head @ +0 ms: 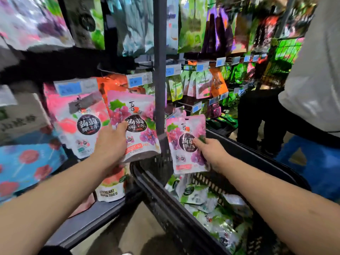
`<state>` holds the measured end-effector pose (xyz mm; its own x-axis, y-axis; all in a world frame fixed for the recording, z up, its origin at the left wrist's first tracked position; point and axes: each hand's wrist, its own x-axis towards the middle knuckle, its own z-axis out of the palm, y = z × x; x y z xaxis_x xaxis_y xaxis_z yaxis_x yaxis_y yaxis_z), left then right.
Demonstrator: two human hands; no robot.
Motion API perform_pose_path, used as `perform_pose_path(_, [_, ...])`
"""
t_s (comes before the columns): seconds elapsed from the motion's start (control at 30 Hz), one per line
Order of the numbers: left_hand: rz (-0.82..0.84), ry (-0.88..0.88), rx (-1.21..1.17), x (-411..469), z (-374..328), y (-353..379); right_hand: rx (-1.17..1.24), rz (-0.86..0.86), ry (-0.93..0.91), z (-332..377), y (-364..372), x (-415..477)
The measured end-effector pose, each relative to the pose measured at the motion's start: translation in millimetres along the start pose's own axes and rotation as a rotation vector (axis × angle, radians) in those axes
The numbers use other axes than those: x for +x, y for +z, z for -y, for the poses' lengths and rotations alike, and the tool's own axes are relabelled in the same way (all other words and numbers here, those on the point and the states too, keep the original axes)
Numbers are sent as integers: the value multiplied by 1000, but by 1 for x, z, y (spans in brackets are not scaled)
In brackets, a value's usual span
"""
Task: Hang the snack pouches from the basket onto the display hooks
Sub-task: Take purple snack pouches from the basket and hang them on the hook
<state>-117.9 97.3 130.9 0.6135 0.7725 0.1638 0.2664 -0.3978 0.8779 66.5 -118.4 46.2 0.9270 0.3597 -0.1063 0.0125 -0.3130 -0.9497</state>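
Note:
My left hand (110,142) grips a pink grape-print snack pouch (137,115) by its lower left side, holding it up against the display beside a hanging peach-print pouch (82,124). My right hand (211,153) holds a second grape-print pouch (185,144) by its right edge, above the black plastic basket (165,205). Several green-and-white pouches (211,208) lie in the basket. The display hooks behind the pouches are hidden.
A dark vertical post (159,70) stands between the two held pouches. Blue price tags (136,80) hang along the hook rows. Another person in a white top (312,70) stands at the right by a blue crate (316,162). A watermelon-print bag (112,188) hangs below my left hand.

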Motion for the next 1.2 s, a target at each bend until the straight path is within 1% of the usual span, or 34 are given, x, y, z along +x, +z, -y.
perform_pose_path(0.1, [-63,8,16,-12,3,-36,51,-38,-42,54,7,-26])
perform_pose_path(0.17, [-73,1,47,-16,6,-57,78,-32,-50,84,16,-44])
perform_pose_path(0.23, [-53,-25,54,-21,9,-74,54,3,-81,109,31,-65])
perform_pose_path(0.27, [-38,-23,34,-24,10,-83,42,26,-90,121,40,-75])
perform_pose_path(0.33, [-55,-61,-99,-30,8,-100,64,95,-122,145,59,-97])
perform_pose_path(0.4, [-53,-117,-116,-39,4,-117,71,157,-123,164,80,-114])
perform_pose_path(0.5, [-32,-159,-166,-50,3,-138,-20,192,-123,193,105,-137])
perform_pose_path(0.63, [-55,-174,-227,-64,-3,-164,-90,231,-123,220,128,-159])
perform_pose_path(0.83, [-69,-89,-161,-66,-15,-204,-244,252,-265,252,153,-162])
perform_pose_path(0.93, [-91,-8,-185,-50,-19,-214,-163,262,-285,261,168,-155])
perform_pose_path(1.0, [-113,44,-189,-35,-22,-215,-123,255,-333,267,177,-146])
perform_pose_path(1.07, [-168,80,-129,-17,-24,-217,-165,233,-411,277,183,-134])
perform_pose_path(1.13, [-237,139,14,0,-29,-222,-166,241,-468,289,188,-127])
perform_pose_path(1.2, [-302,176,134,13,-38,-230,-137,307,-515,300,189,-127])
